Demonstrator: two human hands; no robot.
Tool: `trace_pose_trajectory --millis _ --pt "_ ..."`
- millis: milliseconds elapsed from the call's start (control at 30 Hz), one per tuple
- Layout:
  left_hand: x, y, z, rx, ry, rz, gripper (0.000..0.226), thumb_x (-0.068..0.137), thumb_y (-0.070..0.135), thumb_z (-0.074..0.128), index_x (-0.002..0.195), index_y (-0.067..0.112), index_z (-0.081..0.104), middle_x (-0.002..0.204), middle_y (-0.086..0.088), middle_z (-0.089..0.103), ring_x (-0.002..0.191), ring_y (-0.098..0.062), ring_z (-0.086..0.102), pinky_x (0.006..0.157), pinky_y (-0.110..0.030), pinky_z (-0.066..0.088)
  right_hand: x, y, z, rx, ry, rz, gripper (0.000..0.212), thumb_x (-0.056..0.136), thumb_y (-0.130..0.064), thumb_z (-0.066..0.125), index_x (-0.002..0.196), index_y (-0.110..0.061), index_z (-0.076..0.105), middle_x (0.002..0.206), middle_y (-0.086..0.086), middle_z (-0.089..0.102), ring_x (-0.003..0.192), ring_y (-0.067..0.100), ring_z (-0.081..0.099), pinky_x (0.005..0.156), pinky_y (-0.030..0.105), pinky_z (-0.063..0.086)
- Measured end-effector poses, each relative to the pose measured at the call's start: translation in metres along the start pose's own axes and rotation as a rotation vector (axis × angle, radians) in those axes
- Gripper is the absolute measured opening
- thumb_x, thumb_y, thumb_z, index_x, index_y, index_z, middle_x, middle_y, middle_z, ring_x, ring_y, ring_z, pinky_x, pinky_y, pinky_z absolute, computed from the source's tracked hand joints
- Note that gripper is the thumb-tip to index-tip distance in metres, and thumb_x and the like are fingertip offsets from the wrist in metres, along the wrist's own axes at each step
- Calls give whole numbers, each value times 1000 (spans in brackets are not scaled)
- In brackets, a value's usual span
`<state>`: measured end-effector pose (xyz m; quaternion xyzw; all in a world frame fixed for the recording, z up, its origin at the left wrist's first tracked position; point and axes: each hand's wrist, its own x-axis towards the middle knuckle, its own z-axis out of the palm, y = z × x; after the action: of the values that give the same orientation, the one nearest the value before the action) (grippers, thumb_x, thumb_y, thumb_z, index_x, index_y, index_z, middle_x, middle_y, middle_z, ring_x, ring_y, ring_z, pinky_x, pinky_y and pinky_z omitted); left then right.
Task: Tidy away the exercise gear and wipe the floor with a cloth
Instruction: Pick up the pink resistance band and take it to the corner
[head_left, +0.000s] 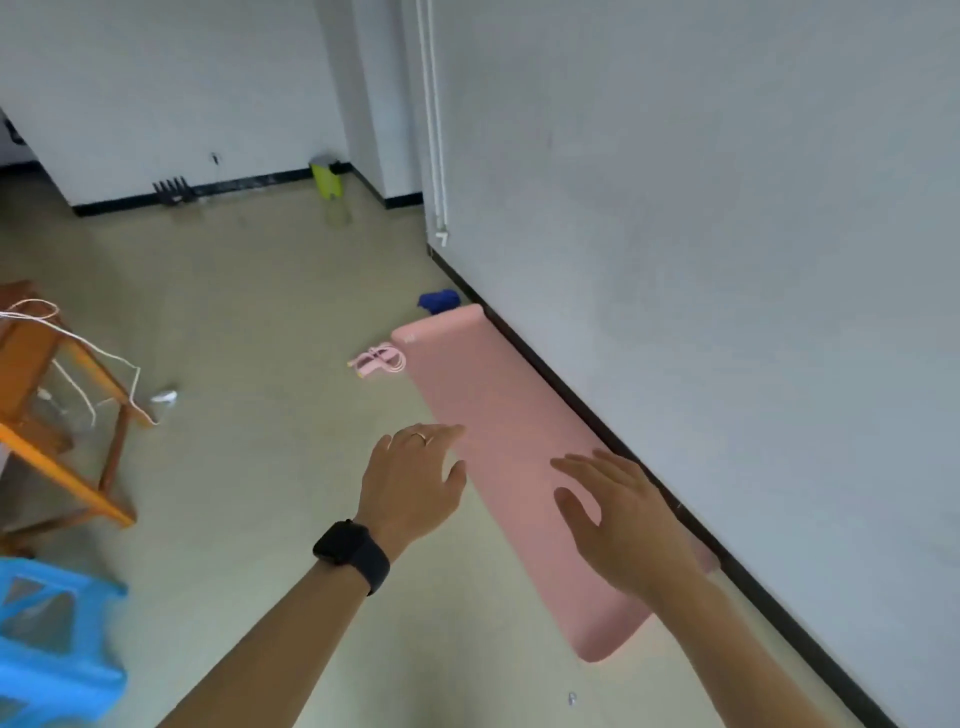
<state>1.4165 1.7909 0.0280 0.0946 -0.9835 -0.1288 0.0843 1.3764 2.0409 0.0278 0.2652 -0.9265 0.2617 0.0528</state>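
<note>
Pink mat (498, 415): flat on the floor (260, 312), its long edge against the foot of the wall (675, 208).
Pink skipping rope (379, 360): coiled on the floor, just beside the mat's far left corner.
Blue cloth (439, 300): bunched at the mat's far end, by the wall.
Left hand (410, 483): over the mat's left edge, fingers straight and apart, holding nothing; black watch (353, 553) on the wrist.
Right hand (618, 525): over the mat near its wall-side edge, fingers spread, holding nothing.
Blue stool (52, 639) and orange wooden frame (57, 452): at the left edge of the floor.

White walls (727, 208) with black skirting, beige floor (249, 312), orange wooden chair (57, 431), blue stool (52, 639).
</note>
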Motion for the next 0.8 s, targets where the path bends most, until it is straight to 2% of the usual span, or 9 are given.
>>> trace_pose_trajectory --millis 100,267,467,800 --pt "32 -81 -21 22 7 -66 48 98 39 48 145 32 47 145 11 52 138 -12 42 114 -39 32 64 -37 41 15 -56 -32 37 100 -42 53 136 -37 59 137 -17 60 140 15 44 115 41 38" --pt "97 -184 -38 37 -31 -158 49 98 40 46 146 34 45 146 12 51 139 -12 40 114 -39 31 168 -81 86 26 -94 -33 38 99 -42 52 137 -38 58 137 -20 59 141 13 41 116 37 35" --pt "193 -265 -32 28 -51 -221 49 99 41 44 147 36 42 148 14 47 140 -9 37 115 -36 28 290 -100 143 27 -160 -59 39 99 -43 51 138 -39 56 138 -21 58 142 12 40 116 38 36" --pt "388 -397 -26 72 -91 -332 50 99 40 45 148 36 41 149 14 47 138 -11 41 115 -35 31 531 -106 241 90 -340 -63 44 102 -45 45 146 -41 44 144 -25 50 145 6 30 114 27 31"
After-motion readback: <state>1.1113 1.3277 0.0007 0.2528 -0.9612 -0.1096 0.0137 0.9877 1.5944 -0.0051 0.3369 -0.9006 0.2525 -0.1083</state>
